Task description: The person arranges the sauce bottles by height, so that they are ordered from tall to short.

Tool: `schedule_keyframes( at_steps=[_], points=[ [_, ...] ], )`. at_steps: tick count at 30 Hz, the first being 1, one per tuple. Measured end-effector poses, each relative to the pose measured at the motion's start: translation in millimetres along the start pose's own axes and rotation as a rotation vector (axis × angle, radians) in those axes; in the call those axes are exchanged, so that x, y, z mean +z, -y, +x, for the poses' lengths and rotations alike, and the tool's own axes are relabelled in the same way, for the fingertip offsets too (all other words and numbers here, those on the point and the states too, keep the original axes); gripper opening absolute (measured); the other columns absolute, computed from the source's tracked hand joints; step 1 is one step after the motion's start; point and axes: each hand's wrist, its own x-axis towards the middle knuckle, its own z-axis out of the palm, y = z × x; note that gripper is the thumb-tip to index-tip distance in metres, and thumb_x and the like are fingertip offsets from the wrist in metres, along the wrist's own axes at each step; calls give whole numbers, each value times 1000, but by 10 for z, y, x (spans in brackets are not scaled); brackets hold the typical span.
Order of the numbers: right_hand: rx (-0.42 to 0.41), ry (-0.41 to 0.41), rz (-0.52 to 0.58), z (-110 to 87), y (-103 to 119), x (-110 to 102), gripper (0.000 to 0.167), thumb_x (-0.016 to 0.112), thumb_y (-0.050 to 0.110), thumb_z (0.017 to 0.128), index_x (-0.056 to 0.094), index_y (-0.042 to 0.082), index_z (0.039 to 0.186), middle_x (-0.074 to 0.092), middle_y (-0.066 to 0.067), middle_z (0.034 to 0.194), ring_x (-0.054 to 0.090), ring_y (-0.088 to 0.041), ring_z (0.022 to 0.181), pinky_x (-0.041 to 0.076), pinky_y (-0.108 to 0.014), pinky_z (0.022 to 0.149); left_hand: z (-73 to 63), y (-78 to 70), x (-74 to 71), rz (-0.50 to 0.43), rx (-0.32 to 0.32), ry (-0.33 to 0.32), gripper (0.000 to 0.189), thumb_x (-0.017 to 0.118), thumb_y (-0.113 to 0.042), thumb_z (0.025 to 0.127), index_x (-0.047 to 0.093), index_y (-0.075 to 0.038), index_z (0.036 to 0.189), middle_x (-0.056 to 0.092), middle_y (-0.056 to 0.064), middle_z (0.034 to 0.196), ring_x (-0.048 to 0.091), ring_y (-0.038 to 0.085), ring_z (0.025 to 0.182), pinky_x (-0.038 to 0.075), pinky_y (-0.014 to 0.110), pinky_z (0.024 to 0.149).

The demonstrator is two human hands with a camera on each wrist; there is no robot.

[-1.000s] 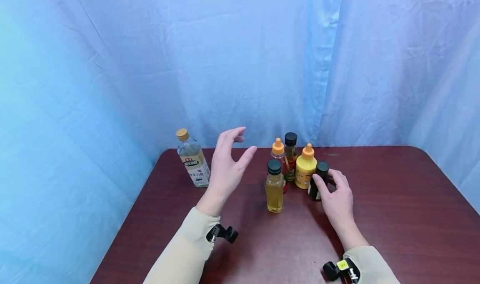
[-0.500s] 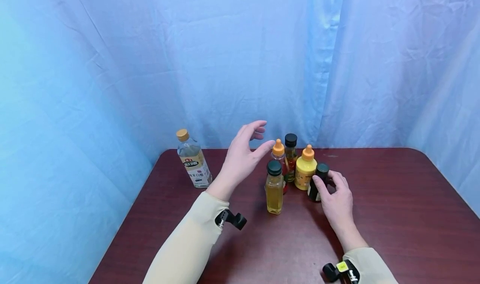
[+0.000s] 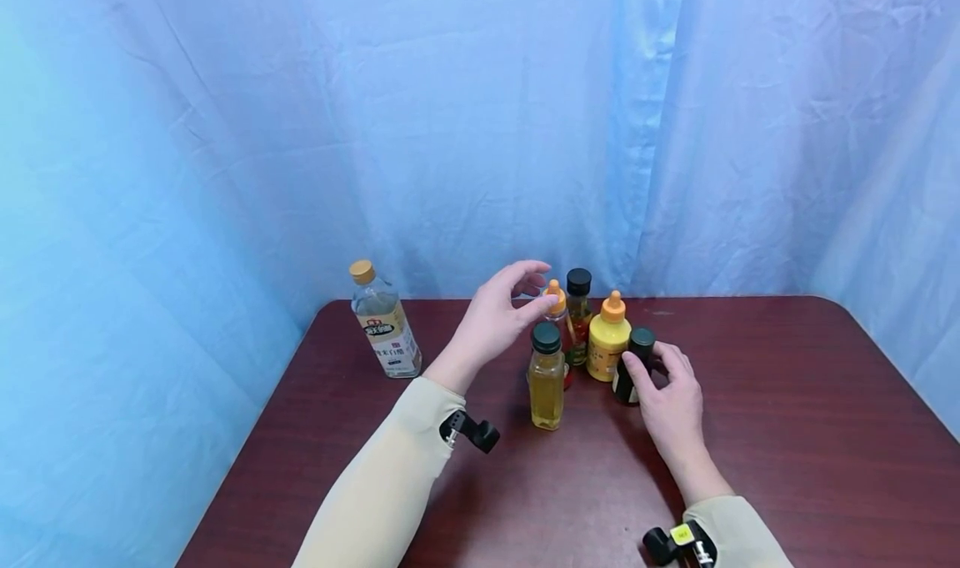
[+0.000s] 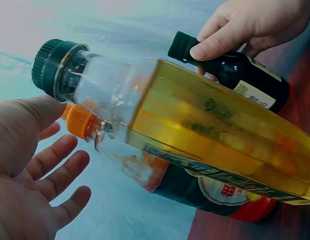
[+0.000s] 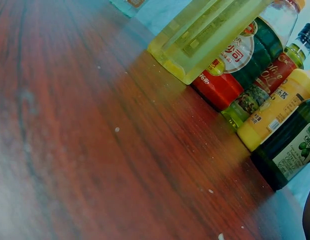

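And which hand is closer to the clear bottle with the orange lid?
Left. The left hand is up beside the lid of the clear bottle. The right hand is farther off, past the yellow bottle, holding the dark bottle.

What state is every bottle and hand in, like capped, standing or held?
Tan-capped bottle: upright, capped, standing apart
Yellow-liquid bottle: upright, capped, liquid below the neck
Orange-capped bottle: upright, capped
Black-capped bottle: upright, capped
Yellow bottle: upright, capped
Dark bottle: upright, capped, held
Left hand: open, near the orange-capped bottle's top
Right hand: pinching the dark bottle
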Motion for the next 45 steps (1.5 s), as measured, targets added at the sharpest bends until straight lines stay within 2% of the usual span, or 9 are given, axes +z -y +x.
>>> schedule_keyframes(
  at_steps=[4, 8, 16, 22, 31, 35, 41, 45],
  points=[
    [2, 0, -5, 3, 8, -7, 30, 79, 28, 106, 75, 8, 128, 67, -1, 123, 59, -4, 115, 48, -14, 98, 9, 29, 45, -5, 20, 10, 45, 82, -32, 103, 68, -24, 145, 70, -10, 121, 68, 9, 110, 61, 34, 90],
    [3, 1, -6, 1, 15, -14, 30, 78, 28, 106, 75, 8, 129, 68, -2, 123, 59, -4, 115, 48, -14, 98, 8, 57, 81, -11, 21, 15, 43, 82, -32, 102, 69, -23, 143, 71, -13, 122, 68, 6, 111, 59, 32, 95],
    [9, 7, -9, -2, 22, -11, 32, 78, 29, 107, 75, 7, 129, 67, -1, 123, 59, -4, 115, 47, -15, 99, -3, 76, 101, 20, 15, 15, 45, 83, -29, 102, 70, -17, 143, 72, -9, 127, 68, 9, 115, 58, 36, 100],
    [12, 14, -11, -2, 29, -11, 32, 78, 29, 107, 75, 7, 130, 67, -1, 123, 58, -5, 115, 48, -16, 99, -15, 82, 107, 58, 3, 6, 44, 85, -30, 101, 71, -23, 142, 73, -11, 128, 67, 10, 118, 57, 37, 101],
    [6, 10, -6, 3, 28, -11, 32, 78, 28, 107, 75, 6, 129, 67, -2, 123, 58, -4, 115, 49, -18, 100, -32, 128, 159, 13, -3, -8, 44, 84, -28, 101, 70, -22, 142, 73, -12, 126, 69, 7, 114, 58, 33, 98],
    [1, 5, -3, 5, 26, -9, 32, 78, 28, 107, 75, 5, 129, 67, -2, 123, 59, -4, 115, 49, -18, 100, -44, 139, 178, 10, 8, -21, 43, 83, -28, 101, 70, -23, 142, 73, -13, 125, 69, 7, 115, 58, 35, 100],
    [-4, 1, 3, 9, 23, 4, 31, 78, 27, 106, 75, 4, 127, 67, -3, 121, 58, -4, 114, 48, -16, 100, -61, 155, 200, 66, 32, -57, 44, 81, -31, 103, 70, -23, 144, 73, -11, 130, 66, 9, 124, 53, 41, 110],
    [-1, 4, 3, 7, 24, 9, 31, 78, 27, 106, 75, 4, 128, 67, -2, 121, 59, -4, 114, 49, -18, 100, -81, 163, 209, 84, 42, -72, 43, 80, -32, 103, 69, -24, 144, 72, -10, 133, 65, 10, 126, 53, 41, 110]
  ],
)
